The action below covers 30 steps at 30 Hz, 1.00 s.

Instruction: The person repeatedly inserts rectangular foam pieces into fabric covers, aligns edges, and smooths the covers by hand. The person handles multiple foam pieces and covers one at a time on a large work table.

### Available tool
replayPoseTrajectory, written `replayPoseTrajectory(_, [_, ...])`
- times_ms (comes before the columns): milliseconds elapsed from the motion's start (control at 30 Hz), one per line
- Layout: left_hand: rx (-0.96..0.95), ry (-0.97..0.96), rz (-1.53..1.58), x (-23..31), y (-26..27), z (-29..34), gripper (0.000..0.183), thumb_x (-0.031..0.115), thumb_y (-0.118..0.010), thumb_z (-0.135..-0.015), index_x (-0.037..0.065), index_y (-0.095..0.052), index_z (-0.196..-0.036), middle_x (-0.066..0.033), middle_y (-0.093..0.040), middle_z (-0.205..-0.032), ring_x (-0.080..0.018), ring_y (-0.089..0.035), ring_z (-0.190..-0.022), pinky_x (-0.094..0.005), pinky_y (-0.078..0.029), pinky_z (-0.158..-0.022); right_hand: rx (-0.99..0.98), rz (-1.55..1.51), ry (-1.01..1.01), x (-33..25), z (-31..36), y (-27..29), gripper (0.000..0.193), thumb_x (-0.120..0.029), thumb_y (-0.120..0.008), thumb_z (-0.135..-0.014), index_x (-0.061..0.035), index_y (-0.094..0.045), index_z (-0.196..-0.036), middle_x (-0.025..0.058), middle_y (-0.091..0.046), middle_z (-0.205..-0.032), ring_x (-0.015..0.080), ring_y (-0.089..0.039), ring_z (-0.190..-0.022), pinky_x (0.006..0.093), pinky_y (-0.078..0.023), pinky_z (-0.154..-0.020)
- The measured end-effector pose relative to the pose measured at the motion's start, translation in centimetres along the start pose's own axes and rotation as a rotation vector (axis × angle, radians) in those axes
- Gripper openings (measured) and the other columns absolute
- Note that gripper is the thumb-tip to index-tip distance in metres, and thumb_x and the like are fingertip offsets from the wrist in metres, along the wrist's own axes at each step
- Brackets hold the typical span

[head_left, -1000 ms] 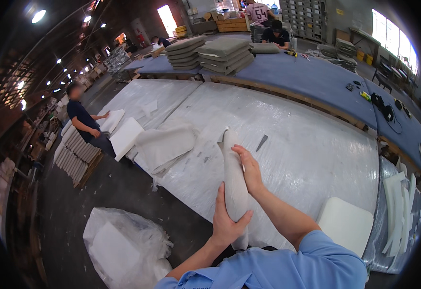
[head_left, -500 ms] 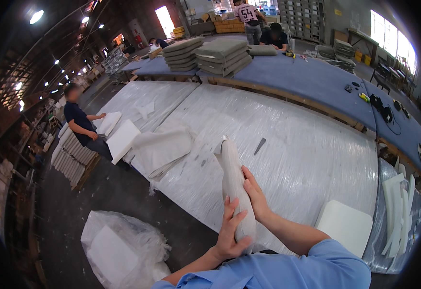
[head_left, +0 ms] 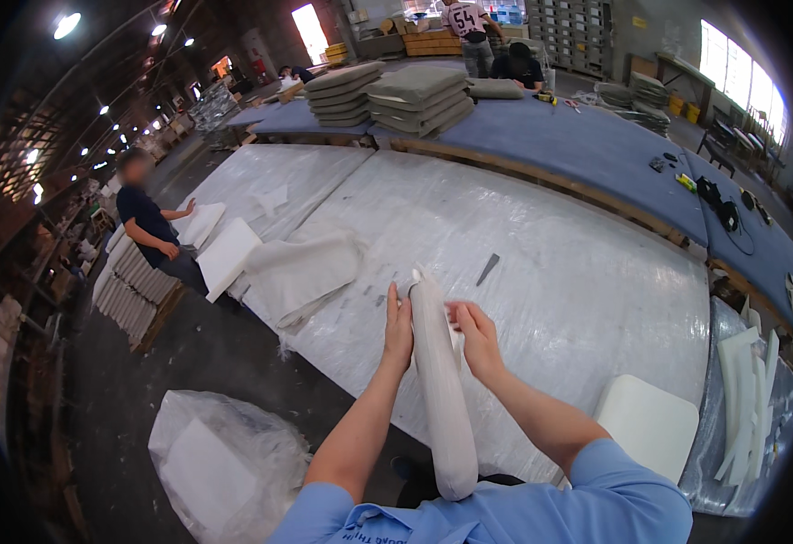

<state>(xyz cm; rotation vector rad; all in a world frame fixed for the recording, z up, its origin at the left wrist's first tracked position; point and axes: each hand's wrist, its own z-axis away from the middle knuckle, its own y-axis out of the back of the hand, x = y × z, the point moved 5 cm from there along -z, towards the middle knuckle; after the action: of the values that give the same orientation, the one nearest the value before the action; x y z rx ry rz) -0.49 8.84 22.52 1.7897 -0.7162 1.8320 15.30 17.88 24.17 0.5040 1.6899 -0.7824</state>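
Observation:
A cushion in a pale fabric cover (head_left: 442, 399) stands on edge in front of me, its near end against my body. The cover is open at the far end, where loose fabric shows. Along its left side, near that end, lies my left hand (head_left: 398, 328), fingers stretched out and pointing away. On the other side my right hand (head_left: 476, 337) has its fingers bent, with the edge of the cover at the fingertips. Beyond them a dark flat pointed tool (head_left: 488, 269) lies on the plastic-wrapped table (head_left: 578, 290).
Empty-looking pale covers (head_left: 310, 272) and a white foam pad (head_left: 229, 258) lie to the left, near a co-worker (head_left: 147, 218). Another foam pad (head_left: 647, 426) is at my right, beside foam strips (head_left: 745, 399). A plastic bag (head_left: 224, 462) sits below left. Cushions (head_left: 419, 95) are stacked on the blue table.
My left hand has moved from the cushion's near part up to its far end. My right hand has shifted slightly and bent its fingers. The cushion has tipped toward me.

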Motion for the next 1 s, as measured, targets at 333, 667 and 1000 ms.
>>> replayPoseTrajectory(333, [-0.183, -0.212, -0.106, 1.6, -0.8, -2.7, 0.038, -0.003, -0.059, -0.094, 0.0, -0.061, -0.132, -0.0109, -0.064, -0.141, -0.0209, -0.058, -0.13, -0.0344, -0.043, -0.113, -0.009, 0.032, -0.241, 1.9, -11.6, 0.4, 0.048, -0.045, -0.049, -0.113, -0.0016, -0.07, -0.112, 0.0063, -0.068, -0.108, 0.0162, -0.059, -0.102, 0.0331, -0.047, -0.096])
replayPoseTrajectory(667, [-0.12, -0.107, 0.04, 0.6, -0.2, -3.0, 0.021, 0.0, -0.065, -0.095, 0.004, -0.069, -0.115, 0.0, -0.069, -0.103, -0.011, -0.061, -0.095, -0.0256, -0.049, -0.087, -0.047, 0.002, -0.005, 1.2, -9.9, 0.3, 0.043, -0.045, -0.055, -0.112, -0.009, -0.058, -0.088, -0.0068, -0.05, -0.082, 0.0067, -0.042, -0.077, 0.0285, -0.039, -0.069])
replayPoseTrajectory(1000, [-0.053, -0.192, 0.108, -0.1, -1.1, -3.1, 0.017, 0.023, -0.062, -0.109, 0.008, -0.067, -0.104, 0.0036, -0.066, -0.092, -0.0056, -0.056, -0.084, -0.0258, -0.046, -0.076, 0.045, -0.045, 0.044, 0.9, -9.3, 0.9, 0.037, -0.034, -0.059, -0.111, -0.0112, -0.059, -0.083, -0.0092, -0.05, -0.078, 0.0039, -0.041, -0.074, 0.0264, -0.036, -0.065])
